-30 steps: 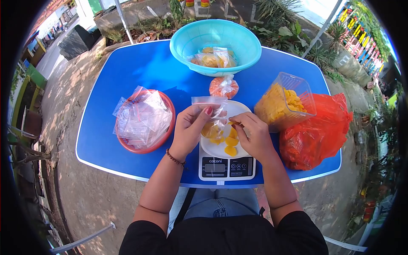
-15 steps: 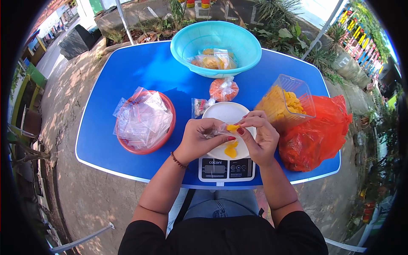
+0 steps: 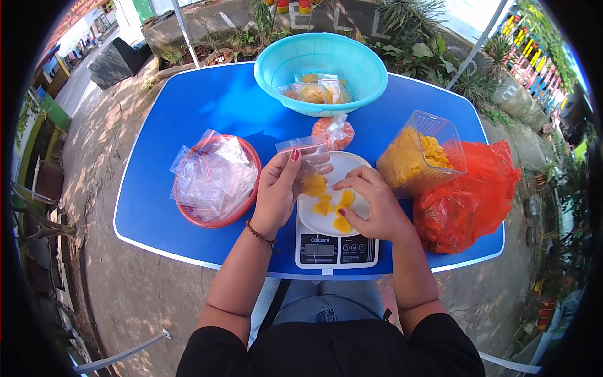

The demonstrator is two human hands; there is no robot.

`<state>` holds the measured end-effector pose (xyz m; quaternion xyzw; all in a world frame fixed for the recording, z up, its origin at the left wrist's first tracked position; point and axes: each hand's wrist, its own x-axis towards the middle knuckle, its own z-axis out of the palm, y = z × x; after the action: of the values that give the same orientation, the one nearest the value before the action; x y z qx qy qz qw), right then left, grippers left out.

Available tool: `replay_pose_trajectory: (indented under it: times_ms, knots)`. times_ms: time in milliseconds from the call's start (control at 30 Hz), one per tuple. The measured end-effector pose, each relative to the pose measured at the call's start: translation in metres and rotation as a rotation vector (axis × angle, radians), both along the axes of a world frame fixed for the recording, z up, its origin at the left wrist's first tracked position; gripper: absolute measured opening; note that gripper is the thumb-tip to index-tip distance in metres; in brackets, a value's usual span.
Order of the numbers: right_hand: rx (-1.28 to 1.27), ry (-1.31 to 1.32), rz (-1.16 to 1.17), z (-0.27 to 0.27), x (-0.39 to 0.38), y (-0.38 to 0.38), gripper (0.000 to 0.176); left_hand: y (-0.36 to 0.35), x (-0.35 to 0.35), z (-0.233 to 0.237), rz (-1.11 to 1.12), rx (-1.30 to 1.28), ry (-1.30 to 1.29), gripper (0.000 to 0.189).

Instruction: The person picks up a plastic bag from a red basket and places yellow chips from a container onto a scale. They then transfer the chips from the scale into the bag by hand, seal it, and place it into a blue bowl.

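Observation:
My left hand [image 3: 276,191] grips a small clear zip bag [image 3: 312,164], thumb across its front. Yellow chips [image 3: 313,185] show in the lower part of that bag. Over the white round plate [image 3: 333,164] is my right hand [image 3: 377,204], its thumb and index finger apart around several loose yellow chips [image 3: 342,225]. No chip is visibly pinched between those fingers. Beneath the plate stands a kitchen scale [image 3: 336,251], its display unreadable from here.
Left is a red basket [image 3: 256,182] of clear bags. A turquoise basin [image 3: 276,69] with filled bags stands behind, near a bag of orange bits [image 3: 334,131]. On the right are a clear tub [image 3: 449,125] of yellow chips and a red plastic bag [image 3: 465,207].
My hands have moved apart. The zip bag is now held up in my left hand alone, and my right hand has gone down to the plate, where more chips now show.

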<state>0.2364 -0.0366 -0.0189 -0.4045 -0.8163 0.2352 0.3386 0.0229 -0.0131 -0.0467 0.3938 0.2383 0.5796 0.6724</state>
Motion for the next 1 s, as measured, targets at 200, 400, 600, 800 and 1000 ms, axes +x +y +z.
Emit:
replay_pose_trajectory:
  times_ms: [200,400,600,800,1000]
  knots:
    - [-0.041,-0.074,0.065,-0.004,-0.002,0.000,0.024,0.001,-0.001,0.003,0.015,-0.049,-0.071,0.032]
    - [-0.082,0.056,0.022,-0.004,-0.003,0.002,0.020,-0.001,-0.001,0.003,-0.037,0.000,0.029,0.026]
    - [0.117,0.481,-0.153,-0.014,-0.006,0.003,0.016,-0.009,-0.002,0.007,-0.053,0.075,0.306,0.017]
    - [0.109,0.810,-0.060,-0.013,-0.011,-0.001,0.016,-0.013,0.004,0.005,0.038,0.325,0.592,0.023]
    - [0.065,0.666,-0.029,-0.015,-0.008,-0.004,0.017,-0.013,0.004,0.005,0.021,0.388,0.648,0.027]
